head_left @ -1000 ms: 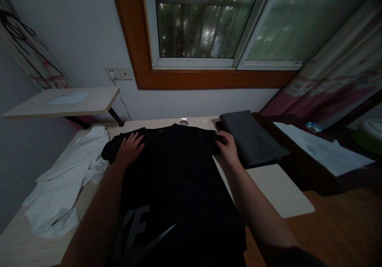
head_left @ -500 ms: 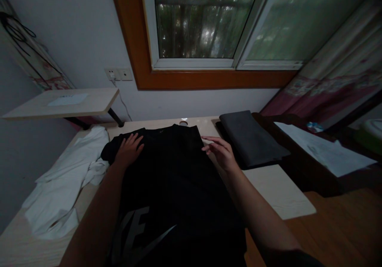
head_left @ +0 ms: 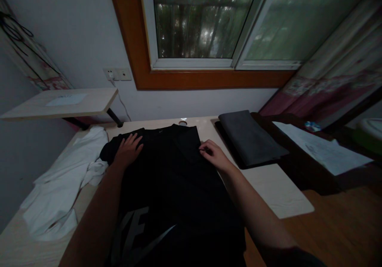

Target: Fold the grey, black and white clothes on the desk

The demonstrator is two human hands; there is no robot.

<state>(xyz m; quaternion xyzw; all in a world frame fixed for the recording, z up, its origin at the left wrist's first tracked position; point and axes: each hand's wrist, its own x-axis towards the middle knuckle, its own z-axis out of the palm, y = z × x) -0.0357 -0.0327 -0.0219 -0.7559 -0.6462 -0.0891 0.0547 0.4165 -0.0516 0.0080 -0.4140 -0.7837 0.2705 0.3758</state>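
A black T-shirt [head_left: 173, 187] with a grey logo lies spread on the light wooden table [head_left: 277, 191], collar away from me. My left hand [head_left: 128, 151] rests flat and open on its left shoulder, beside the left sleeve. My right hand [head_left: 213, 155] is at the shirt's right edge, fingers curled and pinching the right sleeve, which lies folded in over the shirt's body.
A crumpled white garment [head_left: 65, 183] lies at the table's left. A folded dark grey cloth [head_left: 250, 137] sits at the back right. White papers [head_left: 322, 149] lie on a dark surface further right. A small side shelf [head_left: 62, 102] sticks out from the left wall, below a window.
My right hand has carried the right sleeve from the shirt's far right, near the grey cloth, inward over the body and pinched it there. My left hand has stayed put.
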